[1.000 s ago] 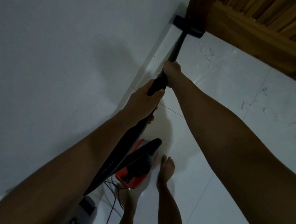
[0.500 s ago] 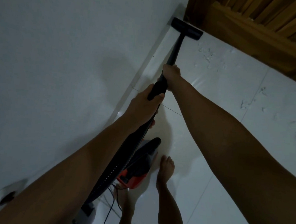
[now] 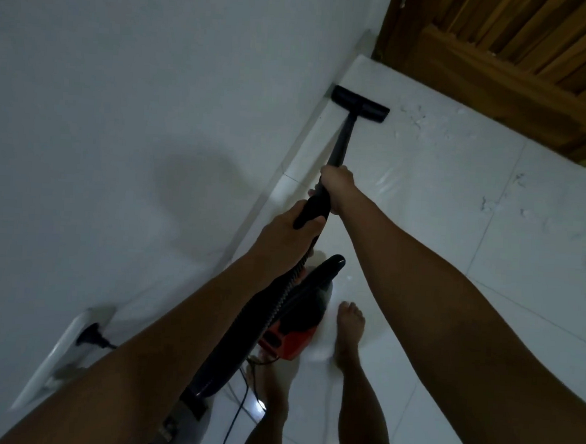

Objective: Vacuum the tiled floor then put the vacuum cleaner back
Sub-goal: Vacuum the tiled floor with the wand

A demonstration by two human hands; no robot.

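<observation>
I hold a black vacuum wand (image 3: 341,142) with both hands. My right hand (image 3: 336,186) grips it higher up the tube, and my left hand (image 3: 284,231) is closed around the curved handle just below. The flat black floor nozzle (image 3: 359,109) rests on the white tiled floor (image 3: 456,214), close against the baseboard of the white wall. A ribbed black hose (image 3: 279,303) runs down from the handle past my left forearm. The red and black vacuum body (image 3: 295,328) stands on the floor between the wall and my bare feet.
A white wall (image 3: 137,109) fills the left side, with a socket plate and a black plug (image 3: 90,338) in it. A wooden slatted door (image 3: 521,54) stands at the far right corner. A thin black cord (image 3: 239,407) trails on the tiles near my feet.
The nozzle has drawn back along the wall, away from the wooden door and toward me. Both hands keep their grip. The wall socket has come into view at the lower left.
</observation>
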